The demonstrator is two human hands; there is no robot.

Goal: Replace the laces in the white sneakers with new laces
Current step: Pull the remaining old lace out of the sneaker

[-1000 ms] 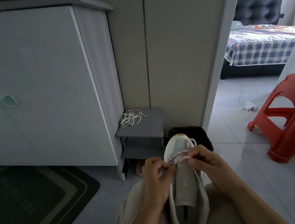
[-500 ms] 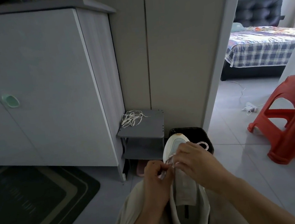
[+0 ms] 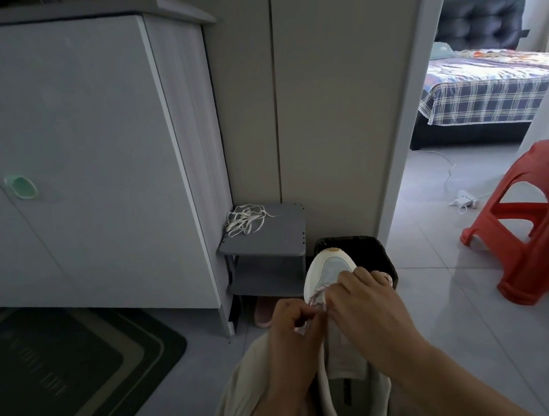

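You were threading the lace (image 3: 317, 295) through the sneaker (image 3: 330, 269). Left hand (image 3: 291, 335) and right hand (image 3: 368, 312) both pinched it. Next likely needed feeding another eyelet

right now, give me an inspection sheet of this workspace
surface: grey tiled floor; the sneaker rests on the person's lap.
job's things: white sneaker, toe pointing away; lace being threaded at the lowest eyelets; loose bundle of laces on the grey shelf unit.
clutter: black bin, pink slipper under the shelf unit, dark mat.
hands: left hand and right hand both pinch the lace.
cables: white cord and plug on the floor.
surroundings: white cabinet, red stool, bed through the doorway.
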